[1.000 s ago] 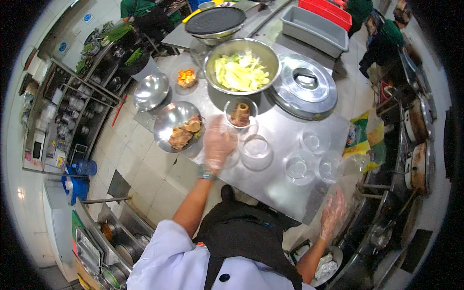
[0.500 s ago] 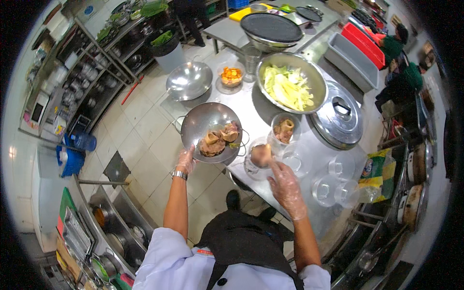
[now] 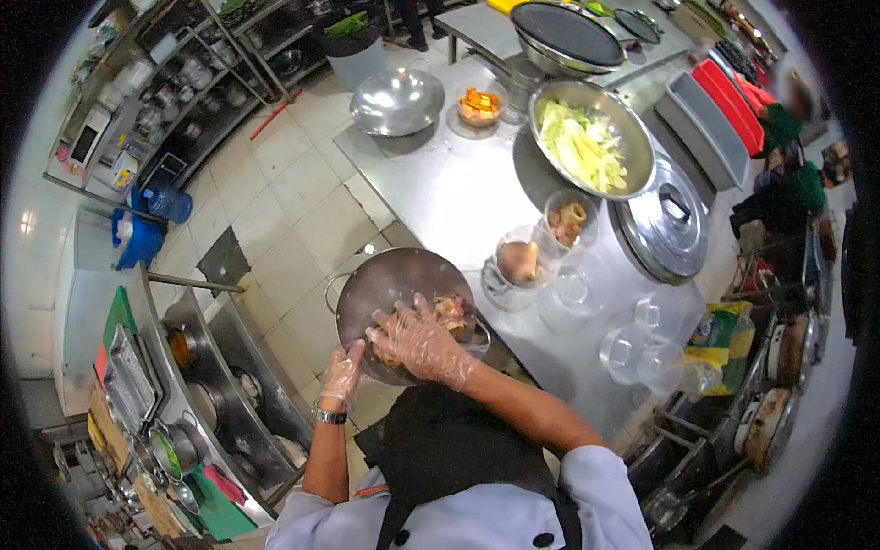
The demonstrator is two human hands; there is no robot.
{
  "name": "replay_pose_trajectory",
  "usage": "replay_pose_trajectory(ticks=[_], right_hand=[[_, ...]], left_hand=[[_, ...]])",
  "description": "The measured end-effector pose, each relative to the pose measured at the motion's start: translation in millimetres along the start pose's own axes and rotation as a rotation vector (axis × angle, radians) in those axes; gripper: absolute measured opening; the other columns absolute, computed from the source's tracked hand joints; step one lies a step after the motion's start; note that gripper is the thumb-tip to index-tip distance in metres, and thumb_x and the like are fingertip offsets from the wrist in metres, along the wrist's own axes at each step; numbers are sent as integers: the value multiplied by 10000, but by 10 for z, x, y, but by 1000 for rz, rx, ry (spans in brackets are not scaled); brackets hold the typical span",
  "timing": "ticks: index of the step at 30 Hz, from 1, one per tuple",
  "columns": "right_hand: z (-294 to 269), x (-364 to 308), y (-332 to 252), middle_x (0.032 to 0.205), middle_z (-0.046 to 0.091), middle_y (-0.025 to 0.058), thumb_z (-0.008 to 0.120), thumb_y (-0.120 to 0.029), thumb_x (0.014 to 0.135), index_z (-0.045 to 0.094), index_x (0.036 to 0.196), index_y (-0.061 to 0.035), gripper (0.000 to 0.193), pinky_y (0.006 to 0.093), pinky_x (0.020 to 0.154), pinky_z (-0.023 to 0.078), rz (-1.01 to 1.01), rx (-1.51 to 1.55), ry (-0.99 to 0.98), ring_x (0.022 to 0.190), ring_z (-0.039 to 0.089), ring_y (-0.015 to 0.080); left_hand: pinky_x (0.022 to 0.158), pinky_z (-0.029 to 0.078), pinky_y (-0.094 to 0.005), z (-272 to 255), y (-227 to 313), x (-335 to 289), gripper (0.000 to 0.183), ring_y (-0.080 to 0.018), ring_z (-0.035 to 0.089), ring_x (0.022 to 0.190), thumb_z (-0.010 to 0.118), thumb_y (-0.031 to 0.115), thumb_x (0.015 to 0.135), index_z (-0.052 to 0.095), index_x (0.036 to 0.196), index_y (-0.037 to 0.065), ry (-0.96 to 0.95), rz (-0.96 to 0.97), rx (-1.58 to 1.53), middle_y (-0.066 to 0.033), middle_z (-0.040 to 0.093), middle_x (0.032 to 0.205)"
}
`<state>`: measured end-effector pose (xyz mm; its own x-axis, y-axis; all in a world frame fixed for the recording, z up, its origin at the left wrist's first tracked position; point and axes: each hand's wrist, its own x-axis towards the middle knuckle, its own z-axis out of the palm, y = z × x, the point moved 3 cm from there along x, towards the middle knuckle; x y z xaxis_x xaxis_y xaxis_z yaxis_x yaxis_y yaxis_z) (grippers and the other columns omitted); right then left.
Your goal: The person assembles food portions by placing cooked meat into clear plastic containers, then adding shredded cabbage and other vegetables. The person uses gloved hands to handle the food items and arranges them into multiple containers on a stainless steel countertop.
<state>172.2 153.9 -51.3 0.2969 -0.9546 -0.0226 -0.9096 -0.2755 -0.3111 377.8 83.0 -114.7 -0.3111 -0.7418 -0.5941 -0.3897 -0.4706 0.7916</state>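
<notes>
Gripped at its near left rim, a dark metal wok (image 3: 390, 272) is held by my gloved left hand (image 3: 342, 374) close to my body, beside the table's edge. Inside it lie chunks of cooked bone-in meat (image 3: 450, 310), partly covered by my gloved right hand (image 3: 423, 345). The right hand reaches across, palm down, its fingers spread over the meat; its fingertips touch the wok's contents. To the right on the table stand two clear plastic tubs with bone-in meat: a nearer tub (image 3: 502, 283) and a farther tub (image 3: 579, 240).
The steel table (image 3: 440, 183) carries an upturned wok (image 3: 396, 101), a bowl of orange pieces (image 3: 479, 106), a large bowl of cabbage (image 3: 639, 183), a lid (image 3: 662, 247) and several clear tubs (image 3: 620, 353). Shelves (image 3: 225, 417) hold pots on my left. People work at the far right.
My right hand has left the nearer tub, where a meat piece now sits, and moved left into the wok. My left hand has brought the wok nearer my body. The view has shifted.
</notes>
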Motion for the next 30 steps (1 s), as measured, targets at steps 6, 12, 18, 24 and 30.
replay_pose_trajectory(ticks=[6,12,18,24,30], right_hand=[[276,-714,-64,1407,567,132,731,-167,775,577,1405,-155,649,508,906,604,19,207,-86,1269,547,449],[545,-1476,212,1332,618,147,809,-300,696,603,1376,-132,730,435,956,553,119,693,-168,1177,608,352],[665,-2438,699,1325,634,97,890,-306,750,553,1434,-90,792,332,1042,481,330,1475,-190,1206,586,207],[476,-3030,796,1312,632,88,850,-178,827,509,1440,-32,716,301,1053,486,472,1867,3,1183,607,165],[143,-3340,788,1269,651,122,773,-116,869,529,1396,-36,587,336,1029,534,401,2168,417,1155,654,204]], left_hand=[[748,572,-394,522,-119,-622,594,-230,660,980,643,413,1025,467,1424,9,-104,-151,-51,-106,673,1180],[600,547,-361,1161,-308,-1107,593,-202,650,717,590,544,1026,638,1177,-28,-81,-46,277,-108,698,951],[572,570,-364,1912,-553,-1359,581,-230,694,753,573,509,1043,632,1166,-56,-204,-140,32,-136,721,963],[746,506,-534,2169,-864,-1098,903,-451,645,817,376,766,986,630,999,-100,-208,151,742,-312,648,856],[621,546,-428,2474,-431,-1387,849,-274,638,743,513,732,970,641,1008,-106,-278,-25,551,-172,677,886]])
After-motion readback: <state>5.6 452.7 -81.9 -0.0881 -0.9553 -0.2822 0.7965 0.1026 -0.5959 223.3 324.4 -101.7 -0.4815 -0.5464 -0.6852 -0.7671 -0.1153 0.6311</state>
